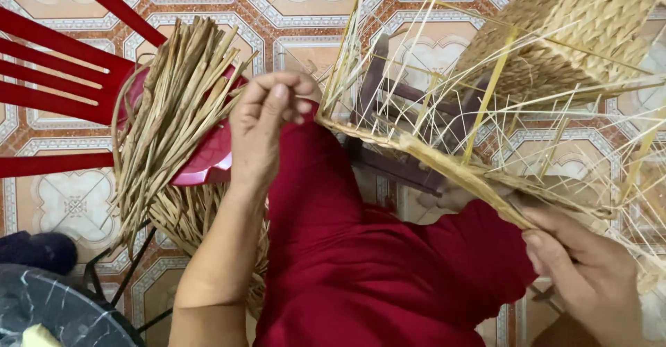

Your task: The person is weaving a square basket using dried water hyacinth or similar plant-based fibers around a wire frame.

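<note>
Step in hand appears to be strand tensioning: left hand [267,121] pinches the straw strand [416,154] left of the woven basket [583,28]; right hand [590,271] grips it below the basket; the next weave likely requires retained tension.

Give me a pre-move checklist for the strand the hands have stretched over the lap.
1. Left hand pinching strand end: ok.
2. Right hand on the strand's other end: ok, fingers against it.
3. Strand taut between hands: ok, runs straight.
4. Strand free of the loose stakes: cannot tell, they cross it.
5. Spare bundle in reach: ok, on the red chair beside the left hand.
6. Basket steady: cannot tell.
</note>
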